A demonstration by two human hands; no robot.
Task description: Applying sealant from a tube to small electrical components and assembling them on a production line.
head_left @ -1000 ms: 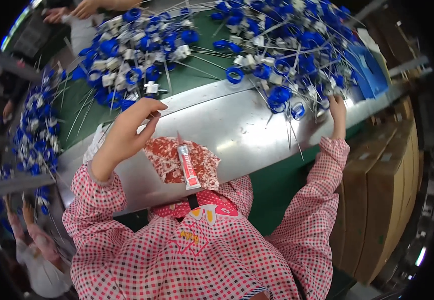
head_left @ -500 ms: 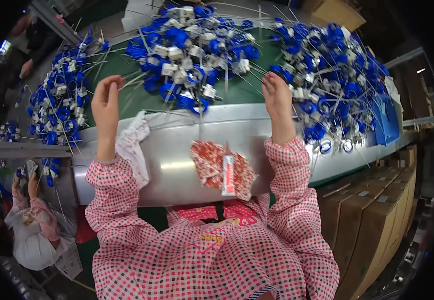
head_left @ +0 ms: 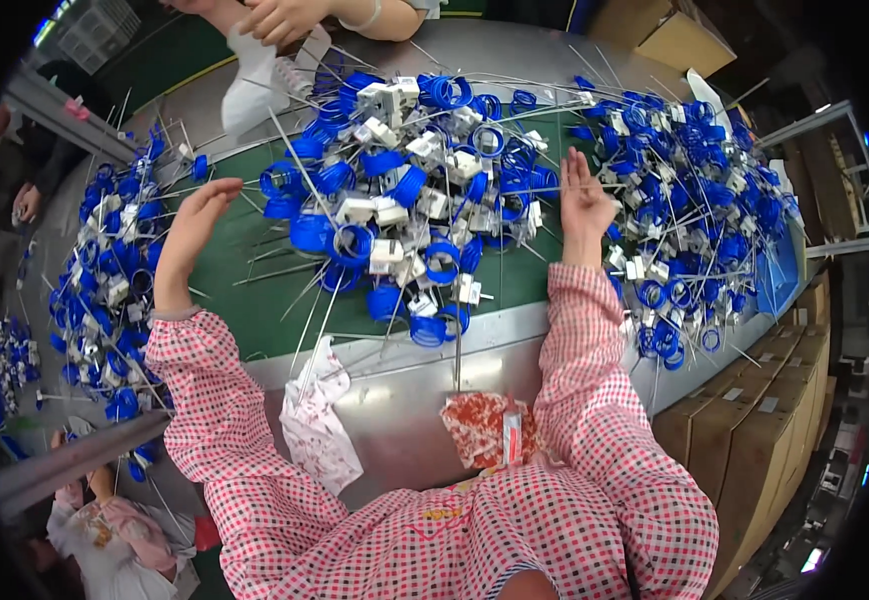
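A heap of blue coiled cables [head_left: 410,185] with white plastic blocks and thin metal rods lies on the green work surface in front of me. At its left edge my left hand [head_left: 198,225] hovers, open, fingers stretched toward the heap and nothing seen in them. My right hand [head_left: 585,205] is upright by the heap's right side, fingers extended and holding nothing I can see. A thin rod crosses at its fingers; whether they touch it I cannot tell. Between my forearms lie a white patterned cloth [head_left: 320,415] and a red-and-white cloth [head_left: 470,425] with a tube [head_left: 513,437] on it.
More blue coils are heaped at the left [head_left: 120,290] and right [head_left: 695,200], beside a blue bin [head_left: 780,275]. Across the table another person's hands [head_left: 290,20] hold a white cloth or glove [head_left: 250,85]. Cardboard boxes [head_left: 755,400] stand at the lower right; a metal bar [head_left: 80,455] runs at lower left.
The view has shifted forward over the table, and the central heap fills more of it. My hands are now farther apart, the right one's fingers straighter. The other person's hands have come into view.
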